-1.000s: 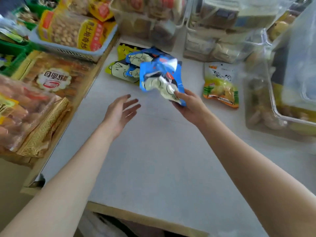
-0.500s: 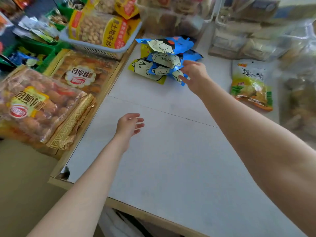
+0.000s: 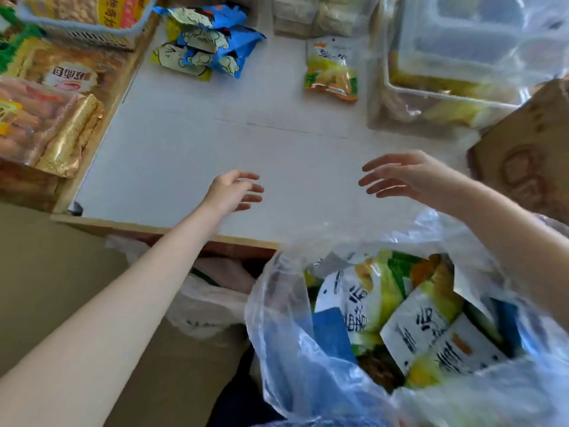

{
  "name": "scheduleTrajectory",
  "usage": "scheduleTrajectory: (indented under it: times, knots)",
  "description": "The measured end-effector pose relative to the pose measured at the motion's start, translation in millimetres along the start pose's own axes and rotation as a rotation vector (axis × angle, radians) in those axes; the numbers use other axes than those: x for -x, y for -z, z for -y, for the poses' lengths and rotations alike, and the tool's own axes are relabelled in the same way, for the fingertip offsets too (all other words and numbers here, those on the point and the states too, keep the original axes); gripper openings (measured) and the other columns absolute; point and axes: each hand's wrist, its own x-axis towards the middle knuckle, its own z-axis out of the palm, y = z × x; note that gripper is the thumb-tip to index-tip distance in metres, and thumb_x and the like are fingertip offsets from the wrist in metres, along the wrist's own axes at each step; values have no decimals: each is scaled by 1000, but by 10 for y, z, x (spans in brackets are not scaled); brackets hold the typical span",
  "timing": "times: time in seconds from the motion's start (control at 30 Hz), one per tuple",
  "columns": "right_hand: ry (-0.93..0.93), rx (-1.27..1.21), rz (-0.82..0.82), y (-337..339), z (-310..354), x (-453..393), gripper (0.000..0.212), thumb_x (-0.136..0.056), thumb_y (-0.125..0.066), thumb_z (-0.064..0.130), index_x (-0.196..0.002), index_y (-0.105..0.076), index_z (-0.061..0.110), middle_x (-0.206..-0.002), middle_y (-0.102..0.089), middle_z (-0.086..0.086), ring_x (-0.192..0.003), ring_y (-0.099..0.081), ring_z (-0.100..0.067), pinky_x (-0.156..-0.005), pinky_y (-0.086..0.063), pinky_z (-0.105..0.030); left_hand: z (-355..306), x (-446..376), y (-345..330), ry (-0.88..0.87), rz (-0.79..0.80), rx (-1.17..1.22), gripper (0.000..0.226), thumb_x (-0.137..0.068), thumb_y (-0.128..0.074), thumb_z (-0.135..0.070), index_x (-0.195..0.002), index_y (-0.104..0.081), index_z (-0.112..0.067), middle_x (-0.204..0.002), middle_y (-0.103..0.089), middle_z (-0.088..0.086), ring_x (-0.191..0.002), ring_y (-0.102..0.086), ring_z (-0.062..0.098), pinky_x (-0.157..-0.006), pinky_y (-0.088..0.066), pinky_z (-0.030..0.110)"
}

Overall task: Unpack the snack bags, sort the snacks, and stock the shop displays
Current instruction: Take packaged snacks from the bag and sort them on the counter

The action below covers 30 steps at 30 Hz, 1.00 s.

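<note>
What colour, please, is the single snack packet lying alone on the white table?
White, yellow-green and orange snack packet, clearest in the head view.

**Snack packets sorted on the bench, more in the bag**

A heap of blue and yellow cartoon packets (image 3: pixel 203 47) lies at 11 o'clock on the white bench (image 3: pixel 191 143). A single green-and-yellow packet (image 3: pixel 332 69) lies flat at 1 o'clock, well apart from the heap. At 5 o'clock a clear plastic bag (image 3: pixel 283 334) gapes open, holding green-and-white packets (image 3: pixel 409 322) tilted against each other.

Blue snack packets (image 3: pixel 215 41): about four, piled, exact count unclear. Yellow-green snack packet (image 3: pixel 332 69) on tabletop (image 3: pixel 215 143): one. Clear plastic bag (image 3: pixel 308 349): one, holding at least three white-green packets (image 3: pixel 415 322). Hands: two.
</note>
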Motion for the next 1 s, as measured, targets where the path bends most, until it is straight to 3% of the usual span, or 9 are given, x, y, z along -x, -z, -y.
scheduleTrajectory:
  times: [0.13,0.3,0.4,0.5,0.57,0.77,0.87,0.93,1.0]
  knots:
    - [107,197,133,-97,-490,909,16,-91,-56,6,-103,-67,6,-97,-72,-9,-85,-69,-20,-82,-56,-27,273,769,-363,-187,71,-137,25,-95,-46,-7,-90,-60,-27,-91,-64,-7,-84,-60,3,-76,-44,17]
    - [-1,544,269,-702,-1067,1346,24,-84,-67,39,-92,-72,17,-87,-71,3,-80,-65,-11,-76,-53,-26,550,1387,-553,-435,145,-612,17,-90,-59,-17,-95,-64,-32,-104,-60,-14,-97,-55,0,-89,-39,17]
    - [52,588,194,-1133,-1204,1336,23,-83,-70,21,-62,-65,11,-61,-56,1,-55,-48,-9,-58,-41,-24,631,1474,-586,-406,240,-864,27,-89,-62,-23,-116,-61,-24,-127,-53,-2,-121,-46,14,-97,-27,20]
    - [25,338,-62,-1013,-1108,1238,12,-88,-59,9,-79,-62,1,-73,-57,-5,-69,-57,-19,-67,-49,-33,567,1500,-608,-368,265,-863,40,-88,-63,-28,-127,-54,-23,-134,-50,-3,-125,-44,12,-93,-27,14]
    - [68,156,-208,-758,-901,1249,15,-92,-52,11,-78,-53,7,-73,-53,-5,-70,-54,-21,-63,-47,-33,483,1510,-666,-336,271,-820,48,-89,-62,-30,-133,-48,-21,-134,-50,-6,-123,-46,8,-90,-28,10]
    - [616,508,-596,-459,-181,1710,11,-95,-49,14,-85,-46,10,-77,-61,-13,-73,-56,-30,-64,-35,-36,-94,1673,-952,-220,480,-162,44,-82,-64,-48,-122,-52,-34,-124,-61,-8,-112,-60,13,-102,-44,32]
    - [677,721,-323,-483,38,1772,12,-95,-49,14,-100,-56,6,-93,-65,-13,-82,-57,-31,-69,-41,-32,-411,1695,-940,-116,714,249,67,-60,-74,-63,-116,-60,-29,-115,-67,-4,-104,-66,24,-89,-54,38]
    - [604,787,-45,-478,62,1663,19,-95,-47,7,-108,-61,8,-102,-61,-5,-90,-52,-24,-71,-39,-14,-520,1654,-935,-98,594,315,49,-73,-62,-55,-108,-63,-20,-103,-69,3,-87,-70,19,-76,-57,29]
    - [583,582,49,-445,62,1538,31,-91,-44,-7,-100,-66,13,-110,-63,-4,-101,-57,-25,-89,-44,-18,-515,1537,-927,-50,315,305,19,-90,-55,-34,-92,-62,-17,-83,-68,2,-63,-67,11,-61,-56,21]
